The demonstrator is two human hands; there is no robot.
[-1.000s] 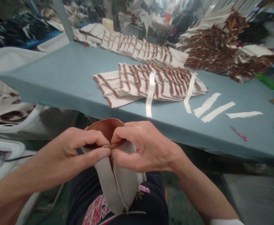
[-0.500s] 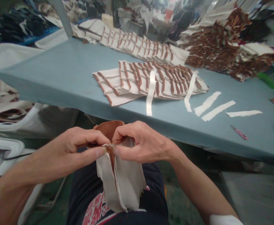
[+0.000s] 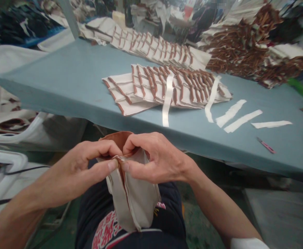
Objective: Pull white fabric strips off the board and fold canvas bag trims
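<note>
Over my lap hangs a sewn fabric piece [image 3: 141, 200], off-white outside with brown lining showing at its top and along an open seam. My left hand [image 3: 94, 166] pinches the seam's top edge between thumb and fingers. Close beside it, my right hand [image 3: 153, 159] pinches the other side of the same edge. The two thumbs nearly meet at the seam. What lies under the curled fingertips is hidden.
Ahead stands a blue-covered table [image 3: 63, 79]. On it lie overlapping fabric pieces with brown edging [image 3: 177, 86], white strips [image 3: 243, 121] and pink-handled snips [image 3: 265, 145]. A second row [image 3: 151, 45] and a tall brown-and-white stack [image 3: 239, 52] sit farther back. A white frame [image 3: 6, 162] is at left.
Both hands keep their pinch on the fabric piece, with only slight finger shifts at the seam. The camera view has moved a little. Things on the table stay in place.
</note>
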